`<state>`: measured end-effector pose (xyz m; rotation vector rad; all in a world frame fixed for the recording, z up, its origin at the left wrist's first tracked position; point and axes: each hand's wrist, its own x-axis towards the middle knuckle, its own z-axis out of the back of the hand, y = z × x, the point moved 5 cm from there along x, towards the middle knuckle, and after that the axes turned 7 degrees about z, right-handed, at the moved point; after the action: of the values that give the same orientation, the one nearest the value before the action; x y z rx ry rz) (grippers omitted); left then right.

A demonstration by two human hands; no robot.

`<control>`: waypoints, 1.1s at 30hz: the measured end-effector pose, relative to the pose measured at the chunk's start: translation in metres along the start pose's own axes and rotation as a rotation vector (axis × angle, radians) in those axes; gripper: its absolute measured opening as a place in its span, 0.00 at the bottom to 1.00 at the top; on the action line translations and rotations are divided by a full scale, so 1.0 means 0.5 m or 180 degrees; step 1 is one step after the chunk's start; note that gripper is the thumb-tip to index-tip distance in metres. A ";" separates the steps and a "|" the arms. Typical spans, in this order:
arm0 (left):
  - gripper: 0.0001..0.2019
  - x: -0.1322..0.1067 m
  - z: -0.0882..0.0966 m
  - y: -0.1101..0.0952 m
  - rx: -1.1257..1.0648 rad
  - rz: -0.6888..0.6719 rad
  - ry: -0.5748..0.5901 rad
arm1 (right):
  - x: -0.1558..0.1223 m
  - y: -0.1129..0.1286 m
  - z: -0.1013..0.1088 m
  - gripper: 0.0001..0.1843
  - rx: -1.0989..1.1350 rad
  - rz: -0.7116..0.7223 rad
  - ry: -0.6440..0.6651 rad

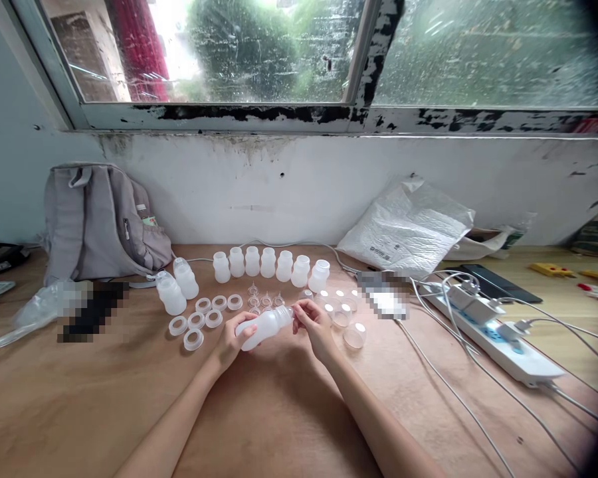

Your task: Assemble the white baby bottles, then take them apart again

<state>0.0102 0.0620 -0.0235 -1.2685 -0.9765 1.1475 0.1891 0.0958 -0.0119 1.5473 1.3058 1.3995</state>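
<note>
My left hand [235, 338] is wrapped round a translucent white baby bottle [264, 328], tilted with its neck to the right. At that neck, the fingers of my right hand [311, 324] pinch the clear nipple [290, 315], which they partly hide. Left of the bottle lie several white screw rings [213, 318]. Behind it stand several clear nipples [266, 301]. Clear domed caps [354, 335] are grouped to the right of my right hand. A row of open bottles [268, 262] stands upright farther back, and two bottles with tops [171, 293] are at the left.
A grey backpack [92, 222] leans on the wall at the left, with a plastic bag [44, 309] before it. At the right are a silvery mailing bag [408, 222], a white power strip [493, 342] and loose cables [443, 392] across the wooden table [80, 405].
</note>
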 end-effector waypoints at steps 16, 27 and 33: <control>0.15 0.001 -0.013 0.005 -0.0822 0.0425 0.0387 | -0.003 -0.018 -0.006 0.24 -0.0586 -0.0269 0.0229; 0.17 0.002 -0.011 0.011 -0.0972 0.0563 0.0321 | -0.006 0.007 -0.014 0.15 -0.0393 -0.0036 0.0468; 0.18 -0.003 -0.020 0.004 -0.0993 0.0607 0.0565 | 0.000 -0.018 -0.004 0.23 -0.0713 -0.0291 0.0264</control>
<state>0.0196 0.0582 -0.0263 -1.7144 -0.9406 1.0303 0.1852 0.0980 -0.0200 1.2784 1.2064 1.5092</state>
